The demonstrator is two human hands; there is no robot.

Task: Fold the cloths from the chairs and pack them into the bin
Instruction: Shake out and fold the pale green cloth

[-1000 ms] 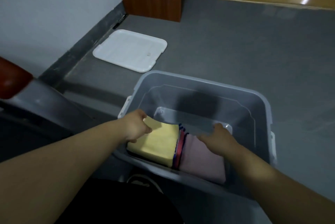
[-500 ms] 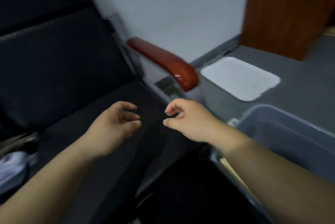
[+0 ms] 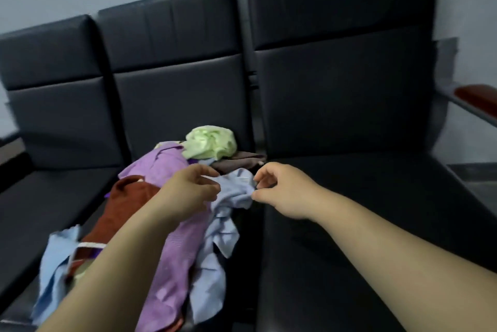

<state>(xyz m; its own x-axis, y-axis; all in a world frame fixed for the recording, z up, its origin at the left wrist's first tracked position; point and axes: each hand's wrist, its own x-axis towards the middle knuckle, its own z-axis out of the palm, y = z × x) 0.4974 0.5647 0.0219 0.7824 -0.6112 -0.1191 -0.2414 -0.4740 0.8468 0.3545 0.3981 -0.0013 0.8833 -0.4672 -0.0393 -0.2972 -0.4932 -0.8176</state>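
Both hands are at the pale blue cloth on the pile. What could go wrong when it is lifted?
The pale blue cloth, pinched by the left hand and the right hand, lies against the purple cloth; lifting may drag that one off the chair seat.
The green cloth sits bunched on top of the pile and might tumble.

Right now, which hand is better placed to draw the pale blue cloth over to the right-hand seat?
Right, probably. The right hand pinches the pale blue cloth at its edge nearest the right-hand seat; the left hand holds the far side, over the purple cloth.
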